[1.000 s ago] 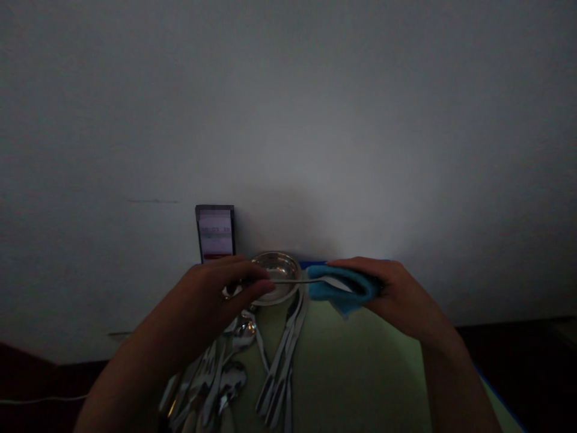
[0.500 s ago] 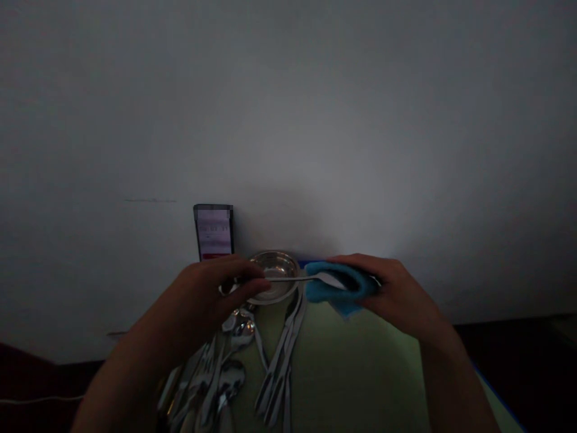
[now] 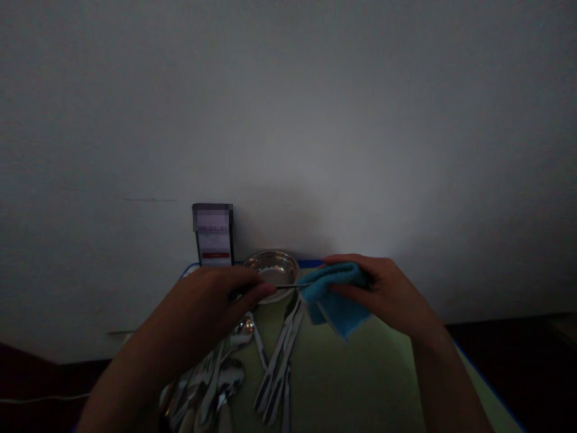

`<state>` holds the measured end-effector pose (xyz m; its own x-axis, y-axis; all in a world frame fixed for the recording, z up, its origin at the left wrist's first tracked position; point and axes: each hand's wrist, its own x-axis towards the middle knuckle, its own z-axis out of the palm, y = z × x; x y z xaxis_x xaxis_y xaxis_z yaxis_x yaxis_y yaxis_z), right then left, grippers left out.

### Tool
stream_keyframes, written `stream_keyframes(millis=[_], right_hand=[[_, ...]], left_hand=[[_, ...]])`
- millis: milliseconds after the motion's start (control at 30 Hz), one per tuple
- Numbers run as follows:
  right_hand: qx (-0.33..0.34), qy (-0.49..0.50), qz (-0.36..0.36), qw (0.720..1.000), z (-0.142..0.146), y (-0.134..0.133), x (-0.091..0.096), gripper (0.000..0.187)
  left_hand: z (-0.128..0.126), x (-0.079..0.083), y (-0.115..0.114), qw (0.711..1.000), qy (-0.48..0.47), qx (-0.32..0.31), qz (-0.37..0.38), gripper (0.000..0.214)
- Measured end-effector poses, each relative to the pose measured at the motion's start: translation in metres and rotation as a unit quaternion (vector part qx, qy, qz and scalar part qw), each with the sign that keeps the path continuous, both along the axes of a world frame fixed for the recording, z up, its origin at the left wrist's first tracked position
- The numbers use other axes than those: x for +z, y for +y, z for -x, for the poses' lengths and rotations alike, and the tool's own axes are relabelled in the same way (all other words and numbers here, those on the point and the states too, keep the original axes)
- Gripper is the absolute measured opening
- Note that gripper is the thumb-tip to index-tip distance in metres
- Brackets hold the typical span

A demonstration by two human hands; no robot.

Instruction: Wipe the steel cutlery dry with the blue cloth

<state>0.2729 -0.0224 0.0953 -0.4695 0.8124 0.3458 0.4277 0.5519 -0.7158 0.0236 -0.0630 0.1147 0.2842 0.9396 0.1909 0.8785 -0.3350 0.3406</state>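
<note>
The left hand [image 3: 220, 294] pinches a utensil [image 3: 289, 287] already partway inside the blue cloth [image 3: 345, 308] the right hand [image 3: 394, 294] grips, other cutlery [image 3: 231, 376] lying untouched.

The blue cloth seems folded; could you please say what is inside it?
A thin utensil stem runs from the left hand into the blue cloth held by the right hand. The end inside is covered; its shape cannot be seen.

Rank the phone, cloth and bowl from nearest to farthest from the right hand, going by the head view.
1. Cloth: nearest, held in the right hand.
2. Bowl: to the left, toward the wall.
3. Phone: farthest, left of the bowl, standing upright by the wall.
</note>
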Motion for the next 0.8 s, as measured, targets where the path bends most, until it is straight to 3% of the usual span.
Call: stream_keyframes(millis=[100,333,800], right_hand=[[-0.018,0.011,0.018,1.0,0.0022,-0.0002,-0.0008,0.036],[-0.019,0.014,0.124,0.992,0.0,0.0038,-0.0061,0.024],[-0.02,-0.026,0.081,0.996,0.001,0.0022,-0.0039,0.023]], left_hand=[[0.0011,0.0017,-0.0011,1.0,-0.01,-0.003,-0.002,0.034],[0.0037,0.001,-0.0019,1.0,-0.014,0.01,-0.003,0.034],[-0.0028,-0.0032,0.0019,0.999,0.032,0.023,0.015,0.035]])
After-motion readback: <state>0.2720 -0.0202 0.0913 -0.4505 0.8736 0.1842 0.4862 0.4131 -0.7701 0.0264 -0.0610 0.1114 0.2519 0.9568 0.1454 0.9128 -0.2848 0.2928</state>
